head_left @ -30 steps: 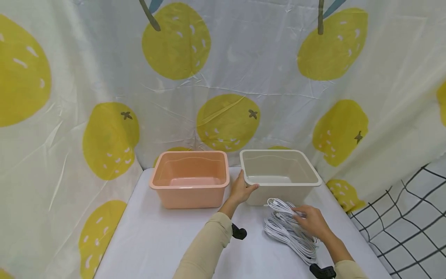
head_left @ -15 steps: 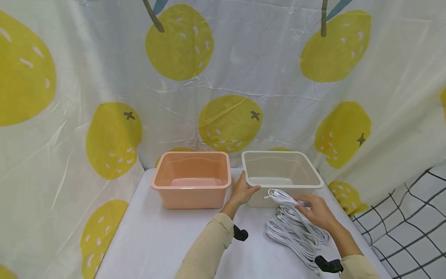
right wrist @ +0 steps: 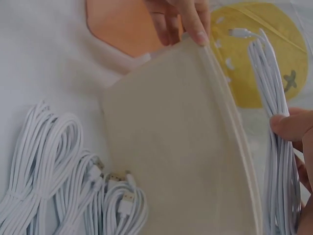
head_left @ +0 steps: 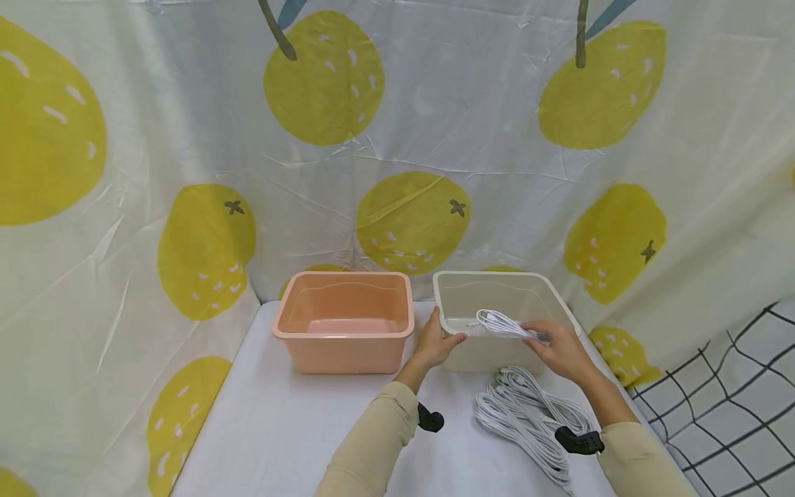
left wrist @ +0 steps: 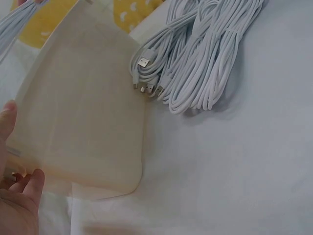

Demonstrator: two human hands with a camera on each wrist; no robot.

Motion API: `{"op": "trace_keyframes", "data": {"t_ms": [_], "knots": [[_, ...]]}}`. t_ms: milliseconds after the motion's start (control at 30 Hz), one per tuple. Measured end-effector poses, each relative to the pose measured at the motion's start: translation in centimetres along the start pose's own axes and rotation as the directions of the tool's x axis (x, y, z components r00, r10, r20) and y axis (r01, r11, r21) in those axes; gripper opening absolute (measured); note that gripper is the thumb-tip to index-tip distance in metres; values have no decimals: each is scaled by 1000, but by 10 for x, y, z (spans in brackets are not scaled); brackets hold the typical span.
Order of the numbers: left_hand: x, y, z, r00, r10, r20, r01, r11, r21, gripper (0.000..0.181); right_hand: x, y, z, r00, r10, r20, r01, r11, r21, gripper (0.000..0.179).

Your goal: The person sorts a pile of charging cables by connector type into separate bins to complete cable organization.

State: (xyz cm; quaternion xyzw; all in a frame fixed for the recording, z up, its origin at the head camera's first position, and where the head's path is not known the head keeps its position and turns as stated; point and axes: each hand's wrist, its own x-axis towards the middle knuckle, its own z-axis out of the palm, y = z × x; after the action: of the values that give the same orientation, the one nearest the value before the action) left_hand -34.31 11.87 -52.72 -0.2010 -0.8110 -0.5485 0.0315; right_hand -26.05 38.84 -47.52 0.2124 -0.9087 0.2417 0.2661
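At the front left corner of a beige plastic basin [head_left: 484,355], my left hand [head_left: 435,343] grips the rim, thumb on the near side. My right hand [head_left: 559,351] pinches one coiled white USB cable [head_left: 502,323] between thumb and fingers. In the head view this coil is level with the basin's front rim, its looped end over the opening. The right wrist view shows the held cable [right wrist: 279,142] with a small white plug at its end. More bundled white cables [head_left: 528,417] lie on the table before the basin, several USB plugs [left wrist: 144,62] showing.
An orange plastic basin [head_left: 348,355] stands left of the beige one on the white-covered table [head_left: 273,428]. Behind both hangs a curtain [head_left: 410,152] printed with yellow fruit. A black wire grid [head_left: 727,386] is at the right.
My right hand has lifted one cable coil off the pile, up and forward to the beige basin's rim. The other bundles stay on the table. My left hand keeps its grip on the basin.
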Motion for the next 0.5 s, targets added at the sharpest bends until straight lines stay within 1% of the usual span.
{"op": "trace_keyframes", "data": {"t_ms": [233,500], "knots": [[-1,1,1,1000,-14,-1,14,1000,-2,81,18,4,3,999,52,6,-52,999,-1,25],[0,0,0,1000,-18,-5,18,1000,8,82,34,5,11,994,100,36,-100,995,0,24]]}}
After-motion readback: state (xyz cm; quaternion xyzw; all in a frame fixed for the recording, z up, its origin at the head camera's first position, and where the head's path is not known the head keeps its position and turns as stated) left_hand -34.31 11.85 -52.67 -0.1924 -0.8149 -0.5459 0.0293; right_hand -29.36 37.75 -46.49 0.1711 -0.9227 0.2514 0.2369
